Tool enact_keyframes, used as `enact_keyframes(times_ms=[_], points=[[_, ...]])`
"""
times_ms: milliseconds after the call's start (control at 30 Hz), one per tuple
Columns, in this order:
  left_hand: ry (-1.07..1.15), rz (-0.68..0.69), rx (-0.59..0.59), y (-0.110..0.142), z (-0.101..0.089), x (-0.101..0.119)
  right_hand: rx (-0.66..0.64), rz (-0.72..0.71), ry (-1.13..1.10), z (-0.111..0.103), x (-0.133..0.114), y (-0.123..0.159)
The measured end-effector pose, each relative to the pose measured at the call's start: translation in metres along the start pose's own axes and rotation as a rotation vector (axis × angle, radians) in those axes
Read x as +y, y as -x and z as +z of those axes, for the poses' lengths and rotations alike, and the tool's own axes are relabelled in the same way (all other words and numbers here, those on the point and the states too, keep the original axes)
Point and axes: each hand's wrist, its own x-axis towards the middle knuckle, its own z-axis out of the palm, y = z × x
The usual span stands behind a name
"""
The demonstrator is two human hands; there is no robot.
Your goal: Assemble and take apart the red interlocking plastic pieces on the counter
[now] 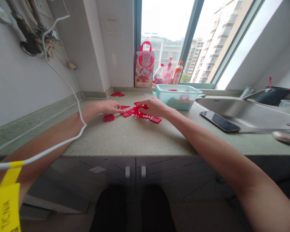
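A flat sheet of joined red plastic pieces (148,116) lies on the speckled countertop (125,135). My right hand (153,107) rests on top of it, fingers curled and pinching a red piece at its left end. My left hand (111,107) reaches in from the left, fingers pressed together on the sheet's left part (125,112). A loose red piece (108,118) lies just under my left wrist. More red pieces (117,94) sit further back near the wall.
A pale green plastic tub (177,96) stands right behind the sheet. A phone (219,121) lies at the steel sink's (251,112) rim. A gift bag (144,66) and bottles (169,72) line the windowsill. A white cable (70,87) hangs over my left arm.
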Motion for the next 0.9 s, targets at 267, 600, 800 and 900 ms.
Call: enact_keyframes(times_ms=[267,600,800,900], points=[[0.018,-0.056,0.005,0.006,-0.003,0.010,-0.032,-0.006,-0.004,-0.002,-0.003,0.000],[-0.061,-0.082,0.024,-0.002,0.001,0.004,-0.057,-0.017,0.015,-0.005,-0.007,-0.001],[-0.036,-0.058,0.038,-0.003,0.001,0.001,-0.060,-0.017,0.010,-0.004,-0.005,-0.001],[-0.030,-0.047,0.035,-0.003,0.002,0.000,-0.066,-0.015,0.011,-0.004,-0.005,-0.001]])
